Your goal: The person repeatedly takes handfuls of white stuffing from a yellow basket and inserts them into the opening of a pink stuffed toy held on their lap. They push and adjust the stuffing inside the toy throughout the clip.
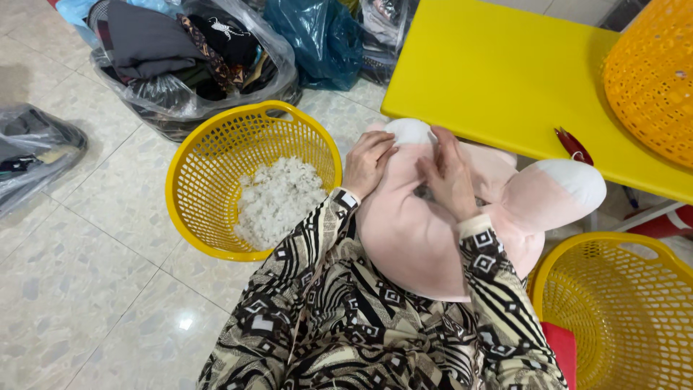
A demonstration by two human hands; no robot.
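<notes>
I see a pale tiled floor point(86, 274) filling the left half of my view, and a yellow bench point(505, 72) reaching across the top right. On my lap, between my patterned sleeves point(346, 318) and just below the bench's near edge, lies a big pink plush toy point(404, 238) with white-tipped limbs, one poking up by my left hand and one stretching out to the right.

On the floor to my left stands a round yellow basket point(209, 144) holding a heap of white stuffing point(278, 198). A second yellow basket point(613, 318) sits at my lower right, and an orange basket point(653, 72) rests on the bench's far right end. Behind the first basket are clear plastic bags of dark clothes point(188, 58), with a blue-green bag point(317, 36) next to them and another bag point(32, 148) off at the left edge.

My left hand point(367, 162) is curled, fingers pinching the plush fabric near the upper white tip. My right hand point(451, 177) presses down on the toy's middle, fingers bent into the fabric at what looks like a small dark opening; I cannot tell whether it grips anything inside.

A small red tool point(574, 144), perhaps scissors, lies at the bench's near edge, apart from both hands.
</notes>
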